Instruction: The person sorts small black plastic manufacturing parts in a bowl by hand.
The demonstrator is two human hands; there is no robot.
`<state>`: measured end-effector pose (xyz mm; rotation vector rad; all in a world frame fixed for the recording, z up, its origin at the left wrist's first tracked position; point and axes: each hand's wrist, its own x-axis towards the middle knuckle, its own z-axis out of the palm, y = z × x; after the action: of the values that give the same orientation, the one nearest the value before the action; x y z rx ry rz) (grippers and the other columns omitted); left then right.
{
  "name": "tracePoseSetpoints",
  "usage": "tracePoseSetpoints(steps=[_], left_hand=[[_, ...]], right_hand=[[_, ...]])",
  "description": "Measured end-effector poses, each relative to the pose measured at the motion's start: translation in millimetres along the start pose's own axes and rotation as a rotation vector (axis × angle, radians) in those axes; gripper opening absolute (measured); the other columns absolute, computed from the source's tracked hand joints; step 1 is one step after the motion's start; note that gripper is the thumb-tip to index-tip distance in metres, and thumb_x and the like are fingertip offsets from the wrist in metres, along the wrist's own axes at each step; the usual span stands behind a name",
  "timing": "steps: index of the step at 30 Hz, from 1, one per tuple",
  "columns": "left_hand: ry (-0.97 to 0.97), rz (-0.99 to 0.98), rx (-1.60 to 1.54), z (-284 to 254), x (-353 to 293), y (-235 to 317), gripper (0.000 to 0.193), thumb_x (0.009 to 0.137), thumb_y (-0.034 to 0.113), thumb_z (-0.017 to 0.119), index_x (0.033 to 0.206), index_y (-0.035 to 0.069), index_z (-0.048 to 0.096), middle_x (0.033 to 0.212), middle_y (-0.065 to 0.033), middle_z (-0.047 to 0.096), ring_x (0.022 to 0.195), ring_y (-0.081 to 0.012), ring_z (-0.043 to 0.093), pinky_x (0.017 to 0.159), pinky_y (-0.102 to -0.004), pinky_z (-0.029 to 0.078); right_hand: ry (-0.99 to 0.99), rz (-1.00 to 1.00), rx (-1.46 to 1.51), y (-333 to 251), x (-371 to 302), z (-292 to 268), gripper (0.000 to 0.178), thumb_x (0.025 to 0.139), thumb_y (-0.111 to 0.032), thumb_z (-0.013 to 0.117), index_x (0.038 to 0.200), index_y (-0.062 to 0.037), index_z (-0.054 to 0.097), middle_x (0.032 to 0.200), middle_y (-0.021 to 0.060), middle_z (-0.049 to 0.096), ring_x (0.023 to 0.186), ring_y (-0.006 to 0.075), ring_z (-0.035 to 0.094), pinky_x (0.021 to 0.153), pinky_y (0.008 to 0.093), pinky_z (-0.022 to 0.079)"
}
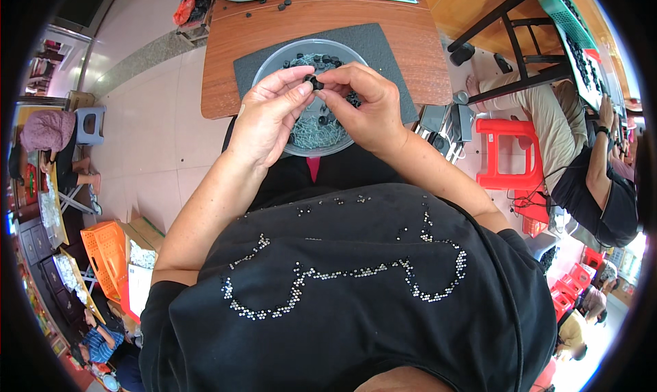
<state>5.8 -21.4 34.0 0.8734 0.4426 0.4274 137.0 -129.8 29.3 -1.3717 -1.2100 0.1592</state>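
Grip: L hand (263, 118) & R hand (369, 104) both pinched on small blk part (314, 82), above bowl (321, 150). Fingertip slip could prob. drop it among similar blk pcs (323, 120).

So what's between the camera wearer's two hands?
A small black piece, held by both the left hand and the right hand over the round tub, in the head view.

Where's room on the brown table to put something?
Bare wood shows on the brown table right of the dark mat, and between the mat and the loose black pieces. The round tub and the table's far right are crowded.
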Motion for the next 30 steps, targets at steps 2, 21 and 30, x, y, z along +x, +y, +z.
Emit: tracePoseSetpoints(steps=[2,21,30], left_hand=[[-0.006,0.008,-0.004,-0.1,-0.2,0.0,0.027,0.087,0.006,0.063,0.113,0.000,0.059,0.102,-0.0066,0.062,0.094,-0.0116,0.058,0.088,-0.0258,0.047],[0.018,-0.038,-0.178,0.6,1.0,-0.2,0.024,0.090,0.005,0.058,0.113,-0.002,0.057,0.102,-0.0101,0.061,0.093,-0.0149,0.060,0.084,-0.0236,0.051],[-0.032,-0.050,-0.210,-2.9,2.1,-2.8,0.027,0.090,0.005,0.058,0.116,-0.002,0.056,0.104,-0.0092,0.060,0.094,-0.0140,0.059,0.085,-0.0235,0.049]], right_hand=[[0.002,0.001,-0.013,-3.4,0.6,-0.7,0.019,0.073,0.001,0.070,0.092,-0.0027,0.067,0.080,0.0087,0.065,0.065,0.0154,0.063,0.057,0.0250,0.050],[0.064,0.277,0.291,1.1,-3.7,4.9,0.016,0.077,0.000,0.069,0.093,-0.0017,0.068,0.081,0.0071,0.068,0.071,0.0105,0.064,0.062,0.0223,0.051],[0.023,0.190,0.137,-4.5,-0.6,0.0,0.016,0.075,0.000,0.070,0.091,-0.0021,0.068,0.081,0.0072,0.068,0.071,0.0117,0.064,0.060,0.0226,0.049]])
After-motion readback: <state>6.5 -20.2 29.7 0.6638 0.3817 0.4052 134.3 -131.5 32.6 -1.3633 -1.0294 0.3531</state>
